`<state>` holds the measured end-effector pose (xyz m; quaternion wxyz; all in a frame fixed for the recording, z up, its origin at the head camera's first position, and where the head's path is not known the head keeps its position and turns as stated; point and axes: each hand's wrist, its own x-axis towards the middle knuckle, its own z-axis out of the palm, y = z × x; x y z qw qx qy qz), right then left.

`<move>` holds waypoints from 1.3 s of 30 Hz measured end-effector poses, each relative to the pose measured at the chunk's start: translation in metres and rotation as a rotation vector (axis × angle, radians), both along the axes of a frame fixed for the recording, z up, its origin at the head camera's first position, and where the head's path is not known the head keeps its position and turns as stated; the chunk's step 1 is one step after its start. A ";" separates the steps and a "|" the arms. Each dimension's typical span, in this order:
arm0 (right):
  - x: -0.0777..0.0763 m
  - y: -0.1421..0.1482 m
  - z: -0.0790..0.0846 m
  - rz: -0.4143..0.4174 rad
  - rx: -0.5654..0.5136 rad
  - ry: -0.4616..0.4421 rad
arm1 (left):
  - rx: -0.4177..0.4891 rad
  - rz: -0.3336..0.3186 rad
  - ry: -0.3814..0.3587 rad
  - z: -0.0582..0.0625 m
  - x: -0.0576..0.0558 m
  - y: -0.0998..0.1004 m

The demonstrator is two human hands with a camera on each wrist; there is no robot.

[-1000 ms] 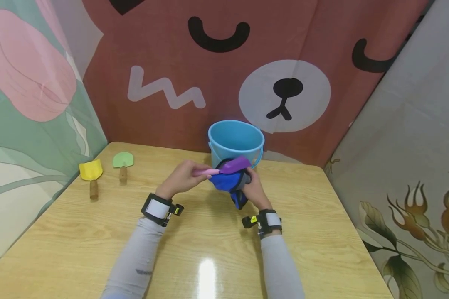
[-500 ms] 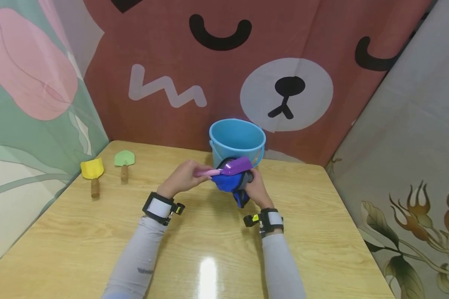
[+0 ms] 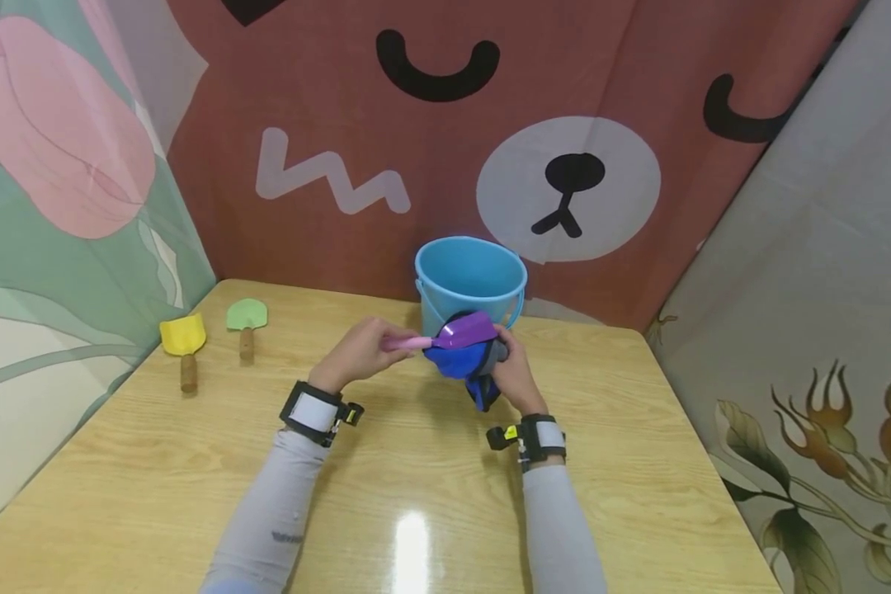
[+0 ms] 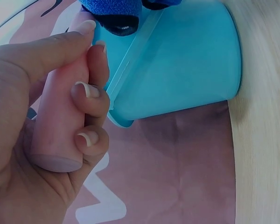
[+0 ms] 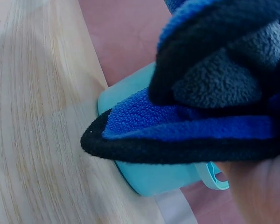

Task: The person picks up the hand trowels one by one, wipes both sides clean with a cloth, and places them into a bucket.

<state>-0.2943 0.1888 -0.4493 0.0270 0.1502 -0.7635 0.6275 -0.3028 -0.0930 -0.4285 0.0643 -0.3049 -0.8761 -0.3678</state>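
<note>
My left hand (image 3: 360, 353) grips the pink handle (image 4: 63, 112) of a toy shovel, fingers wrapped round it in the left wrist view. The shovel's purple blade (image 3: 466, 330) points right, over a blue cloth (image 3: 456, 363) with black edging and a grey side. My right hand (image 3: 516, 371) holds that bunched cloth against the blade, with a corner hanging down. In the right wrist view the folded cloth (image 5: 144, 116) covers most of the fingers. Both hands are above the table, in front of a light blue bucket (image 3: 434, 301).
The bucket stands at the table's back edge, against a brown bear-print curtain (image 3: 327, 247). At the back left of the wooden table (image 3: 371, 478) lie a yellow shovel (image 3: 183, 337) and a green shovel (image 3: 247, 315), both with wooden handles.
The cloth and the right hand have shifted slightly right along the purple blade. The left hand keeps its hold on the handle, almost in place.
</note>
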 end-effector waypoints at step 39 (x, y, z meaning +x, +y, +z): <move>-0.019 0.021 -0.025 -0.084 -0.081 0.099 | -0.061 0.073 0.010 -0.002 -0.005 -0.027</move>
